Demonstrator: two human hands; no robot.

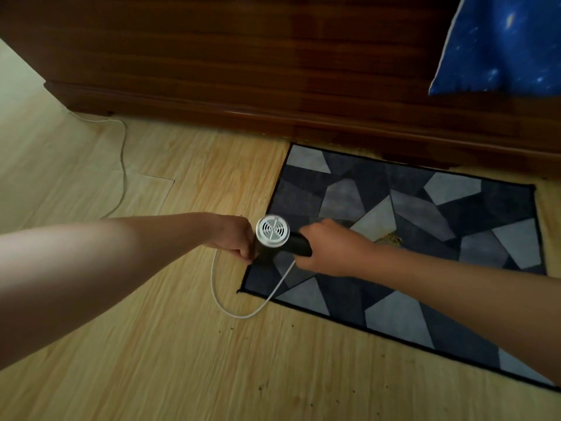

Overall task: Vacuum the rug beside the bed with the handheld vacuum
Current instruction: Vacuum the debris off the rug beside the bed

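Observation:
A small black handheld vacuum (pixel 274 238) with a round white vented end cap hangs over the near left part of the rug (pixel 425 226), which has grey and dark geometric patches and a black border. My right hand (pixel 331 247) grips the vacuum's black handle. My left hand (pixel 233 237) pinches at the vacuum's left side, where a white cable (pixel 239 314) loops down onto the floor; what the fingers hold there is hidden. A small patch of yellowish crumbs (pixel 391 237) lies on the rug just beyond my right hand.
The dark wooden bed frame (pixel 273 86) runs along the rug's far edge. A blue starry cloth (pixel 501 47) hangs at the top right. The white cable (pixel 123 165) trails left across the light wood floor (pixel 182 360). Dark specks dot the floor near the rug.

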